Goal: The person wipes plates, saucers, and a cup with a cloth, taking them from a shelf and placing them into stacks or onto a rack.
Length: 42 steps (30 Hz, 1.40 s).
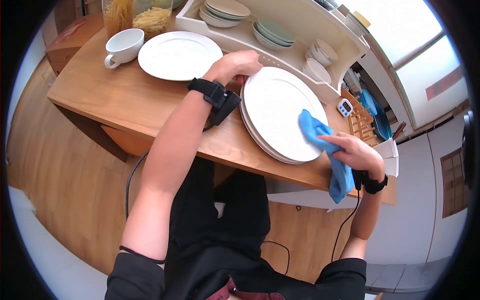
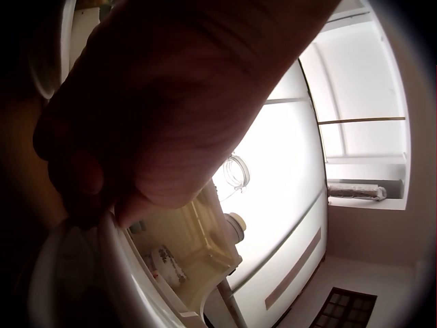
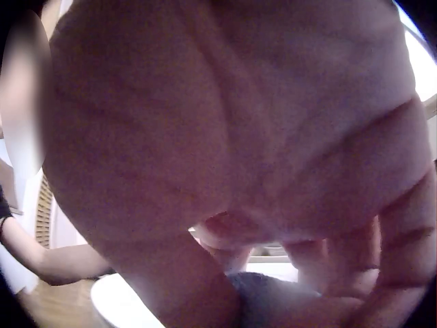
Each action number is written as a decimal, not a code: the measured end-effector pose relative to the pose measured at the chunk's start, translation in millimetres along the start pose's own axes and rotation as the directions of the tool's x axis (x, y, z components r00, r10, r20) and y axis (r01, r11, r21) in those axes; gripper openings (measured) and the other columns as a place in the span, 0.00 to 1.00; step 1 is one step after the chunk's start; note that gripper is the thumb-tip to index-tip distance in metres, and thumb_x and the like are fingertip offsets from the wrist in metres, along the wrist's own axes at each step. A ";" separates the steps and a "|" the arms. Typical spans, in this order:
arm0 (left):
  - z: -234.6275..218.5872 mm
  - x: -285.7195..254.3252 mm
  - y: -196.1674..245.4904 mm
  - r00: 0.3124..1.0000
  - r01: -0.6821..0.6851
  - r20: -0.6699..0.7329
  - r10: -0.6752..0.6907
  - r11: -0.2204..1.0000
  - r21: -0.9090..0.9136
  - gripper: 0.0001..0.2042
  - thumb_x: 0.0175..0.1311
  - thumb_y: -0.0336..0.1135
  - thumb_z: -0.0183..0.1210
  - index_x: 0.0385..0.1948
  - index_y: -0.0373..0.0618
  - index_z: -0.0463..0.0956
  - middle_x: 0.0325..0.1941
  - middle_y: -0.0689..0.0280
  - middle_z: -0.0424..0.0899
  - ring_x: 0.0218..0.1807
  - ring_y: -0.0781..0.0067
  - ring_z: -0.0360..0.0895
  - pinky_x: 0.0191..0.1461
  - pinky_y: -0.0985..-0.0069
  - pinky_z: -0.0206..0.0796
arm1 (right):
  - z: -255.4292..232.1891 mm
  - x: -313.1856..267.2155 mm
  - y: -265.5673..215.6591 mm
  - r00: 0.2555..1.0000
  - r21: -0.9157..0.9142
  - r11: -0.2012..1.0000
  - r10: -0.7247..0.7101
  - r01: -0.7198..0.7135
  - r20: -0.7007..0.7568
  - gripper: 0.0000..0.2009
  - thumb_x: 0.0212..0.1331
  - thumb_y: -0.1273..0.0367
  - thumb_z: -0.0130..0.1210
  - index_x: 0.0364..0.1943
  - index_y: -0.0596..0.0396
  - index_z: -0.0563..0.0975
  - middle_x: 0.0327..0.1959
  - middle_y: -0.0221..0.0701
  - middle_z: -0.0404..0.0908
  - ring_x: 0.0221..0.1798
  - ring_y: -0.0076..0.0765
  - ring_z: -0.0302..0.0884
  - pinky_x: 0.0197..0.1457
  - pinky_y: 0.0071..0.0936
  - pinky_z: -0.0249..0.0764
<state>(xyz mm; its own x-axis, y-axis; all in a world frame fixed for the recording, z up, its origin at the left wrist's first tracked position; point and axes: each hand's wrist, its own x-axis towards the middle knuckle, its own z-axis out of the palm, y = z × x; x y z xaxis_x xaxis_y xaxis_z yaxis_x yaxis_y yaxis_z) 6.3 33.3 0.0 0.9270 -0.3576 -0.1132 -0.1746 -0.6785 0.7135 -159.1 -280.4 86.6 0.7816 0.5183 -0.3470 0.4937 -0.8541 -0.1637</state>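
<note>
A white plate (image 1: 280, 107) lies on top of a small stack of white plates at the front edge of the wooden table. My left hand (image 1: 239, 65) pinches its upper left rim; the left wrist view shows the fingers and thumb at the white rim (image 2: 126, 273). My right hand (image 1: 361, 155) grips a blue cloth (image 1: 341, 177), whose bunched end lies on the right part of the plate while the rest hangs below the hand. Dark bluish fabric shows between thumb and fingers of the right hand (image 3: 232, 137) in the right wrist view.
Left of the stack sit another white plate (image 1: 180, 55), a white cup (image 1: 124, 46) and pasta jars (image 1: 150, 20). Behind stands a white shelf (image 1: 280, 61) with stacked bowls (image 1: 272, 35). A small timer (image 1: 345, 107) and a wooden rack (image 1: 362, 122) are to the right.
</note>
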 end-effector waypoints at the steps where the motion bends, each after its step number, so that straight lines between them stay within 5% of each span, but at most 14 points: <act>1: 0.7 2.6 -2.0 1.000 -0.009 -0.015 0.009 1.000 0.010 0.25 0.69 0.46 0.46 0.16 0.36 0.75 0.13 0.62 0.73 0.14 0.70 0.68 0.18 0.72 0.60 | -0.1 -6.8 15.3 0.996 0.099 0.991 0.091 -0.090 0.003 0.31 0.50 0.78 0.54 0.62 0.41 0.72 0.42 0.43 0.78 0.42 0.45 0.78 0.49 0.36 0.73; 4: 2.4 8.4 -2.0 0.999 -0.019 -0.030 0.020 0.999 0.030 0.24 0.69 0.46 0.46 0.17 0.36 0.76 0.13 0.61 0.74 0.14 0.70 0.69 0.18 0.71 0.61 | -3.4 -25.6 59.4 0.950 0.289 0.906 0.311 -0.309 0.039 0.31 0.49 0.79 0.56 0.62 0.43 0.72 0.43 0.42 0.81 0.43 0.41 0.79 0.49 0.34 0.74; 6: 2.0 10.6 -3.6 1.000 0.001 0.002 -0.001 0.999 0.044 0.24 0.69 0.46 0.46 0.18 0.36 0.76 0.13 0.61 0.74 0.14 0.69 0.69 0.18 0.70 0.61 | -4.4 -32.0 83.2 0.882 0.073 0.882 0.469 -0.465 -0.046 0.30 0.48 0.79 0.56 0.61 0.45 0.74 0.43 0.42 0.82 0.45 0.40 0.80 0.49 0.32 0.75; 12: 4.0 7.3 -4.6 1.000 0.001 -0.006 -0.001 0.998 0.063 0.23 0.70 0.46 0.46 0.21 0.36 0.77 0.14 0.62 0.75 0.15 0.70 0.70 0.18 0.70 0.61 | -12.0 -25.4 135.8 0.898 -0.014 0.910 0.407 -0.415 -0.165 0.25 0.48 0.77 0.57 0.56 0.48 0.78 0.41 0.39 0.83 0.41 0.37 0.83 0.45 0.31 0.79; 14: 1.2 8.7 -0.9 1.000 -0.003 -0.011 0.004 0.997 0.080 0.23 0.70 0.46 0.46 0.21 0.36 0.77 0.14 0.62 0.75 0.15 0.70 0.70 0.18 0.70 0.61 | -20.2 -5.6 107.8 0.841 0.163 0.826 0.538 -0.540 0.061 0.21 0.53 0.76 0.55 0.54 0.48 0.79 0.35 0.36 0.82 0.38 0.29 0.81 0.38 0.28 0.80; 16: 1.0 5.1 0.0 1.000 0.028 -0.008 -0.028 0.999 0.035 0.23 0.70 0.46 0.46 0.21 0.36 0.77 0.14 0.63 0.74 0.14 0.71 0.69 0.18 0.70 0.60 | -20.8 10.2 129.9 0.886 0.251 0.851 0.459 -0.461 0.071 0.19 0.57 0.74 0.53 0.53 0.48 0.80 0.31 0.32 0.81 0.33 0.25 0.79 0.32 0.25 0.78; 20: 1.1 5.3 -2.9 0.999 0.035 -0.009 -0.034 0.998 0.046 0.22 0.70 0.46 0.46 0.23 0.37 0.78 0.14 0.64 0.74 0.14 0.72 0.68 0.17 0.72 0.59 | -35.5 45.6 105.5 0.919 0.210 0.929 0.345 -0.306 -0.189 0.13 0.64 0.68 0.50 0.49 0.54 0.80 0.27 0.29 0.80 0.27 0.22 0.76 0.26 0.21 0.73; 22: 1.3 4.9 -1.0 1.000 0.008 0.004 -0.008 0.999 0.044 0.22 0.70 0.46 0.47 0.24 0.37 0.78 0.14 0.65 0.73 0.13 0.73 0.67 0.17 0.73 0.59 | -35.0 71.0 97.4 0.937 0.405 0.898 0.278 -0.174 -0.213 0.13 0.64 0.66 0.51 0.48 0.55 0.79 0.26 0.29 0.79 0.26 0.22 0.75 0.25 0.20 0.70; 25: 0.0 8.9 -0.7 0.999 0.022 0.027 -0.023 0.999 0.037 0.20 0.70 0.46 0.48 0.26 0.37 0.78 0.13 0.65 0.72 0.13 0.73 0.66 0.16 0.74 0.59 | -32.4 94.0 67.1 0.956 0.388 0.913 0.219 -0.129 -0.196 0.11 0.66 0.63 0.52 0.43 0.55 0.78 0.26 0.25 0.78 0.26 0.20 0.74 0.26 0.19 0.68; 28: 0.4 9.0 -1.8 0.999 0.025 0.031 -0.026 0.999 0.036 0.20 0.70 0.46 0.48 0.27 0.36 0.77 0.14 0.66 0.71 0.13 0.73 0.67 0.16 0.74 0.59 | -17.3 120.9 83.5 0.932 0.415 0.890 0.295 -0.188 -0.211 0.12 0.67 0.61 0.52 0.36 0.55 0.77 0.22 0.21 0.74 0.22 0.19 0.70 0.23 0.19 0.63; 30: 1.4 8.6 -2.6 1.000 0.015 0.021 -0.015 1.000 0.017 0.21 0.70 0.46 0.48 0.28 0.35 0.77 0.14 0.65 0.71 0.13 0.73 0.66 0.16 0.74 0.59 | -8.4 133.9 105.4 0.940 0.432 0.896 0.230 -0.104 -0.252 0.14 0.66 0.57 0.53 0.31 0.53 0.75 0.20 0.19 0.71 0.20 0.17 0.66 0.21 0.18 0.59; 33: 5.0 5.6 -1.0 0.999 0.020 0.027 -0.020 0.999 0.029 0.21 0.70 0.46 0.48 0.29 0.34 0.77 0.14 0.65 0.72 0.13 0.73 0.66 0.16 0.74 0.59 | 6.9 141.2 121.8 0.936 0.489 0.849 0.313 -0.200 -0.160 0.23 0.63 0.47 0.54 0.29 0.54 0.78 0.20 0.20 0.71 0.23 0.17 0.65 0.24 0.21 0.62; 37: 1.9 -0.8 10.0 1.000 0.012 0.014 -0.013 0.997 0.072 0.21 0.69 0.47 0.49 0.31 0.34 0.78 0.14 0.66 0.71 0.13 0.75 0.65 0.16 0.75 0.57 | 23.8 138.7 126.1 0.933 0.641 0.761 0.296 -0.101 -0.205 0.30 0.63 0.43 0.51 0.48 0.59 0.81 0.38 0.34 0.83 0.36 0.25 0.78 0.40 0.23 0.74; 42: 4.6 -4.4 10.3 0.999 0.029 -0.036 -0.028 1.000 0.013 0.21 0.70 0.48 0.50 0.31 0.35 0.78 0.15 0.70 0.70 0.14 0.79 0.65 0.16 0.76 0.54 | 18.6 135.0 120.9 0.928 0.545 0.814 0.337 -0.203 -0.158 0.33 0.62 0.41 0.49 0.49 0.60 0.81 0.42 0.38 0.84 0.42 0.30 0.80 0.47 0.25 0.74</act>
<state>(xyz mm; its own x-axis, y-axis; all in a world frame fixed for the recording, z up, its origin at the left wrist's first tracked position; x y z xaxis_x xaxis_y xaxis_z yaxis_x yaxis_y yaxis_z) -1.1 25.0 4.7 0.9428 -0.3153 -0.1087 -0.1521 -0.6967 0.7011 -1.0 -314.5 2.8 0.9521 0.1997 -0.2314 0.0352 -0.8238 -0.5657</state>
